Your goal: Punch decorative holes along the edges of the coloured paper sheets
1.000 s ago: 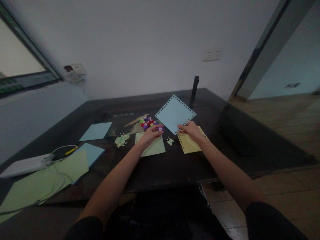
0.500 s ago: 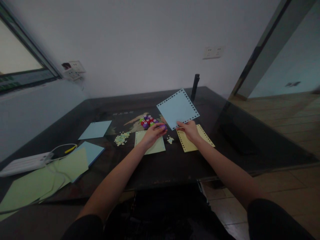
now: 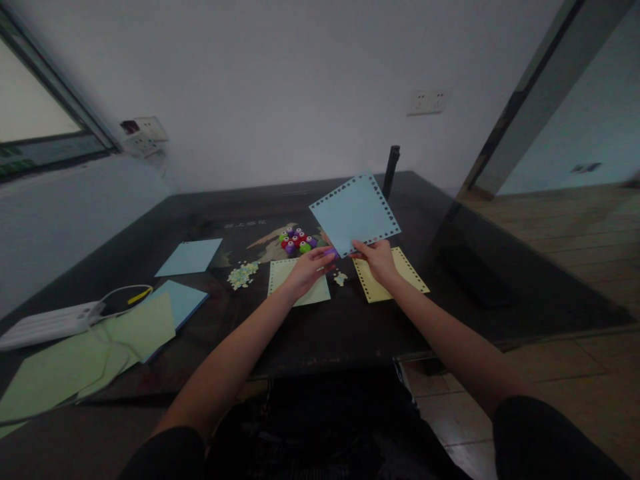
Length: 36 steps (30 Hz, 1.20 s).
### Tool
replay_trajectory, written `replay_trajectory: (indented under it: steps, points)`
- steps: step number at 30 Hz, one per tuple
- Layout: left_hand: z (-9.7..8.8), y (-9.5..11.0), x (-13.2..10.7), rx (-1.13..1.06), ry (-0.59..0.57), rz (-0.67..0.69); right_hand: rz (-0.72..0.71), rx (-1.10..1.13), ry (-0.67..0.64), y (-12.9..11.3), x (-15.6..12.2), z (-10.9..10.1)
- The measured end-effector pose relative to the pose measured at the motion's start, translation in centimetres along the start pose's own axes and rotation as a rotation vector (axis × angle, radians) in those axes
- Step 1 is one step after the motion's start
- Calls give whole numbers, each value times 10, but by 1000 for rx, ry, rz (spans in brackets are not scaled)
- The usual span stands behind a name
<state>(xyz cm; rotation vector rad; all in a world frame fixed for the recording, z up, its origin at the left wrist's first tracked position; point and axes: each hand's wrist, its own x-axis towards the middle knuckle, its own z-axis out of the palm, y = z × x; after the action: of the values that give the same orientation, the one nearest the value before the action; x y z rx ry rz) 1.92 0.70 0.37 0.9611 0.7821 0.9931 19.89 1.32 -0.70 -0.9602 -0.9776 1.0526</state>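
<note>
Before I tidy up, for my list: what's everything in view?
Held sheet: one, blue, raised
Held punch: one, purple, centre
Loose punches: several, red, green, purple, centre
Flat sheets: two, green and yellow, front
Other sheets: several, green and blue, left
Paper bits: two heaps, pale, front
Power strip: one, white, left
Cable: at least one, white, left
Post: one, black, back right
Slab: one, black, right
Sockets: several, white, wall
Table: one, dark, centre
Left hand: one, bare, holding punch
Right hand: one, bare, holding sheet
</note>
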Motion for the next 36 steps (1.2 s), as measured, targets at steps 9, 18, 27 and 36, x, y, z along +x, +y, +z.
replay_trajectory:
  steps: [9, 18, 27, 36]
  points:
    - [1, -3, 1, -23, -13, 19, 5, 23, -5, -2, -1, 1]
    - [2, -3, 2, -46, -13, -3, -4, 7, 2, -2, -1, 1]
    - [5, -6, 1, -75, 5, 53, -9, -52, -42, -4, -6, 4]
    - [6, -8, 2, -84, 23, 78, -19, -213, -80, 2, -5, 4]
